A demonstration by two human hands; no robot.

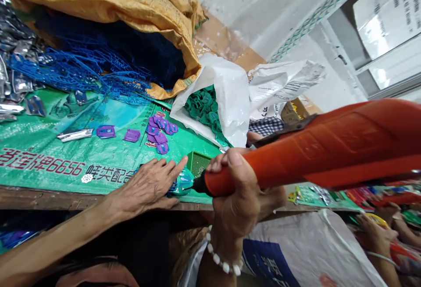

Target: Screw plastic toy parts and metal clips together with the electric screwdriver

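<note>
My right hand, with a white bead bracelet at the wrist, is wrapped round the front of an orange-red electric screwdriver. Its black nose and thin bit point left, at a teal plastic piece on the table's near edge. My left hand holds this piece, thumb at the near side and index finger reaching over the far side. The palm and fingers hide much of the piece, and some blue shows under them. Just behind stands a small green box with tiny bits in it, too small to name.
Purple plastic pieces and a silver piece lie on the green sheet. Behind are blue plastic strands by an orange sack, and a white bag of green parts. Another person's hand is at far right.
</note>
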